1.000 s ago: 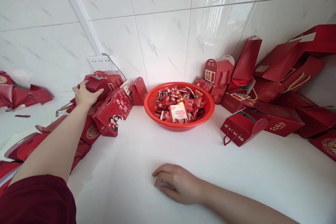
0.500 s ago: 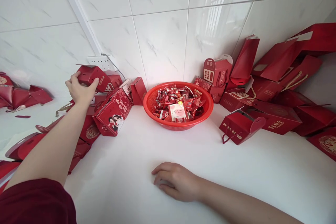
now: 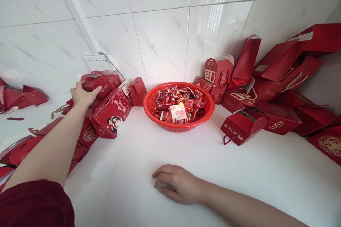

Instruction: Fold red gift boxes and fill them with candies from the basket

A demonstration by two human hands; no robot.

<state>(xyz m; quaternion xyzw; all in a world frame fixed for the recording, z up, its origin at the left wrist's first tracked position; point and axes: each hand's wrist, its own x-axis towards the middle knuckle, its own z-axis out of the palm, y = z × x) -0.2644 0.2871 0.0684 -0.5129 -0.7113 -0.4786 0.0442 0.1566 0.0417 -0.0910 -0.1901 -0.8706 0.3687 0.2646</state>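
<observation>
Currently: L hand [image 3: 83, 93] on small red box [image 3: 93, 83] at L pile; R hand [image 3: 176, 185] idle on surface [image 3: 125, 173].

L to R: L arm extended fwd, back of hand up; fingers spread approx. to box width, thumb opposed at R side, gripping small red box below wall socket [image 3: 98, 63]. Box resting on pile or lifted: can't tell. Step in hand (est.): handling box at pile. Next move likely req. steady hold w/o crushing card walls, plus clearance from couple-print box [image 3: 110, 115], just R. Red basket [image 3: 179, 126] w/ wrapped sweets [image 3: 173, 95] near wall [image 3: 160, 49]. R hand in front, apart from basket: forearm low, fingers half curled, no obj. seen in grasp. Far R: more red boxes, incl. open-topped box [image 3: 237, 131].
</observation>
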